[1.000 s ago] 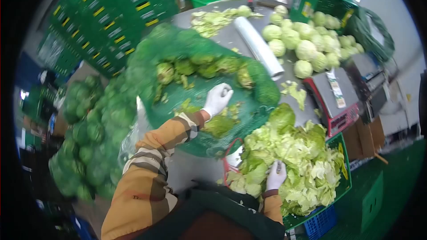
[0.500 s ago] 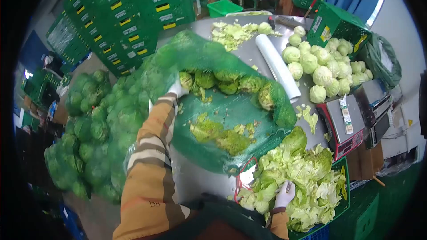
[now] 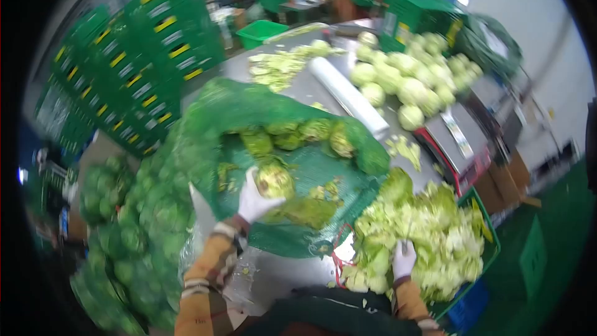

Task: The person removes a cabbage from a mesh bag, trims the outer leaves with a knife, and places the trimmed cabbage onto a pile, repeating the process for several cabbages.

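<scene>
My left hand (image 3: 254,199), in a white glove, is closed round the side of a cabbage (image 3: 274,180) with a pale cut base. Under it lies a green mesh bag (image 3: 298,239), opened out on the metal table, with loose leaves (image 3: 308,211) on it. More cabbages (image 3: 288,137) sit in a row inside the far part of the bag. My right hand (image 3: 404,260), also gloved, is closed beside a heap of trimmed leaves (image 3: 435,230) at the lower right. A thin dark object shows at its fingers, too small to name.
Full mesh bags (image 3: 149,211) fill the left side. Pale trimmed cabbages (image 3: 413,90) are piled at the back right, near a red scale (image 3: 457,143) and a plastic film roll (image 3: 348,96). Stacked green crates (image 3: 137,68) stand behind. A leaf crate (image 3: 491,252) is at the right.
My left hand has come back from the row in the bag, bringing a cabbage toward me. The view has shifted. My right hand stays by the leaf heap.
</scene>
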Tool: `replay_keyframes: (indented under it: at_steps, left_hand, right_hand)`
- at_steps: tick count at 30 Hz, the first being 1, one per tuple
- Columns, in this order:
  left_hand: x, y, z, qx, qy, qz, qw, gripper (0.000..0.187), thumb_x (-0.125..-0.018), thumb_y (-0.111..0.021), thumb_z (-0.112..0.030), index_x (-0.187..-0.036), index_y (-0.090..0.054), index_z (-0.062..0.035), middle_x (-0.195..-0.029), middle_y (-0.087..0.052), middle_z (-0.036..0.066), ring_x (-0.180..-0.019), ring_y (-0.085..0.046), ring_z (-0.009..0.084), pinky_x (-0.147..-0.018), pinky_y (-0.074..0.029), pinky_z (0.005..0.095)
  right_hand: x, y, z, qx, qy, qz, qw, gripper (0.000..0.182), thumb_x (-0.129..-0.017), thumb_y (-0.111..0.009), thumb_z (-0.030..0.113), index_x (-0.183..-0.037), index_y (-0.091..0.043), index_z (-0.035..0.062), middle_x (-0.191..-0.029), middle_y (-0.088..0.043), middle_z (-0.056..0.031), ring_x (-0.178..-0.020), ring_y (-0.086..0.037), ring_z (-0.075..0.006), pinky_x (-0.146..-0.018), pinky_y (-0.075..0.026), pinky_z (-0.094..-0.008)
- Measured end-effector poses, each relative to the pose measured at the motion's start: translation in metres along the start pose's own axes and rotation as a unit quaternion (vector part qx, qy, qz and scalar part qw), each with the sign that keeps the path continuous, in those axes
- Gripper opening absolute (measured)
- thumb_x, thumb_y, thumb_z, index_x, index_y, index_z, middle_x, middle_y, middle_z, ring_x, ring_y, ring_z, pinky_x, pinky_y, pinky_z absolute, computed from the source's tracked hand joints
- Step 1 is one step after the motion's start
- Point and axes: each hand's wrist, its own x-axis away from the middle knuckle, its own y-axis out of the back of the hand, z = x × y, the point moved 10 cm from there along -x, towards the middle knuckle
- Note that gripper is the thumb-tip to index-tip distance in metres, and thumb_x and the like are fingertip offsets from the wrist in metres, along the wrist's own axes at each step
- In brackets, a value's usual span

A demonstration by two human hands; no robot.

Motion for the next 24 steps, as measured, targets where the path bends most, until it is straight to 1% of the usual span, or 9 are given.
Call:
replay_keyframes:
  at_steps: [2,5,6,7,10,11,13,16,24]
  left_hand:
    - [0.034,-0.049,-0.054,0.009,-0.08,0.082,0.993,0.108,-0.055,-0.091,-0.034,-0.137,-0.029,-0.0002,-0.121,-0.057,0.026,-0.113,-0.058,0.0361,-0.099,-0.047,0.0427]
    - [0.079,-0.124,-0.143,0.085,-0.173,0.238,0.952,0.109,-0.056,-0.091,-0.032,-0.138,-0.028,0.0026,-0.127,-0.05,0.03,-0.123,-0.05,0.0383,-0.104,-0.042,0.0429]
    - [0.093,-0.152,-0.162,0.077,-0.192,0.278,0.938,0.11,-0.057,-0.09,-0.035,-0.139,-0.028,0.003,-0.126,-0.05,0.03,-0.121,-0.05,0.0402,-0.103,-0.042,0.0438]
    - [0.106,-0.181,-0.176,0.068,-0.209,0.316,0.923,0.11,-0.057,-0.089,-0.038,-0.139,-0.028,0.0033,-0.124,-0.051,0.031,-0.12,-0.05,0.0422,-0.102,-0.043,0.0447]
    - [0.134,-0.258,-0.199,-0.04,-0.306,0.3,0.903,0.114,-0.055,-0.087,-0.048,-0.139,-0.031,0.0054,-0.113,-0.056,0.03,-0.107,-0.056,0.0425,-0.096,-0.045,0.0456]
    - [0.132,-0.265,-0.207,-0.056,-0.301,0.258,0.916,0.117,-0.054,-0.085,-0.055,-0.138,-0.031,0.0064,-0.11,-0.056,0.031,-0.103,-0.057,0.0448,-0.093,-0.047,0.0466]
    - [0.126,-0.277,-0.211,-0.121,-0.23,0.258,0.93,0.119,-0.052,-0.085,-0.058,-0.137,-0.034,0.0067,-0.111,-0.059,0.032,-0.103,-0.058,0.0445,-0.09,-0.048,0.0477]
    - [0.121,-0.295,-0.209,-0.135,-0.237,0.3,0.914,0.113,-0.054,-0.084,-0.06,-0.133,-0.037,0.0063,-0.115,-0.06,0.027,-0.107,-0.057,0.0421,-0.092,-0.047,0.045]
    - [0.125,-0.311,-0.205,-0.09,-0.178,0.374,0.906,0.116,-0.049,-0.092,-0.047,-0.132,-0.032,0.008,-0.125,-0.053,0.028,-0.117,-0.055,0.037,-0.098,-0.046,0.0387]
  right_hand:
    - [0.0,0.002,-0.01,-0.039,-0.059,0.013,0.997,0.008,-0.093,-0.061,0.008,-0.096,-0.06,0.0013,-0.077,-0.059,0.0008,-0.063,-0.055,-0.0066,-0.049,-0.045,-0.0234]
    - [0.001,0.004,0.018,0.099,-0.082,0.072,0.989,0.025,-0.083,-0.072,0.018,-0.099,-0.06,0.0032,-0.075,-0.061,-0.0047,-0.062,-0.059,-0.0127,-0.054,-0.049,-0.0304]
    - [-0.003,0.01,0.021,0.176,0.01,0.041,0.983,0.029,-0.081,-0.073,0.02,-0.1,-0.06,0.0033,-0.079,-0.065,-0.0095,-0.069,-0.064,-0.0216,-0.065,-0.052,-0.035]
    - [0.001,0.014,0.03,0.22,0.038,0.016,0.975,0.025,-0.084,-0.07,0.017,-0.102,-0.06,0.0043,-0.075,-0.062,-0.0074,-0.06,-0.061,-0.0165,-0.058,-0.051,-0.0312]
    - [0.019,0.034,0.065,0.21,0.132,-0.057,0.967,0.024,-0.089,-0.065,0.018,-0.107,-0.061,0.0045,-0.084,-0.067,-0.0154,-0.078,-0.066,-0.0275,-0.071,-0.052,-0.0362]
    - [0.025,0.044,0.061,0.196,0.172,-0.081,0.962,0.023,-0.09,-0.063,0.019,-0.108,-0.061,0.0045,-0.087,-0.067,-0.0174,-0.083,-0.067,-0.0307,-0.075,-0.051,-0.0373]
    - [0.034,0.066,0.059,0.23,0.104,-0.078,0.965,0.025,-0.093,-0.058,0.027,-0.109,-0.06,0.0074,-0.09,-0.068,-0.0218,-0.081,-0.064,-0.0412,-0.072,-0.052,-0.0457]
    - [0.056,0.076,0.067,0.321,0.051,-0.053,0.944,0.028,-0.094,-0.056,0.03,-0.111,-0.058,0.0084,-0.089,-0.068,-0.0207,-0.08,-0.064,-0.0417,-0.07,-0.051,-0.0483]
    - [0.075,0.037,0.096,0.372,0.124,0.052,0.918,0.022,-0.094,-0.055,0.029,-0.101,-0.053,0.0082,-0.079,-0.067,-0.017,-0.07,-0.064,-0.0386,-0.063,-0.05,-0.0488]
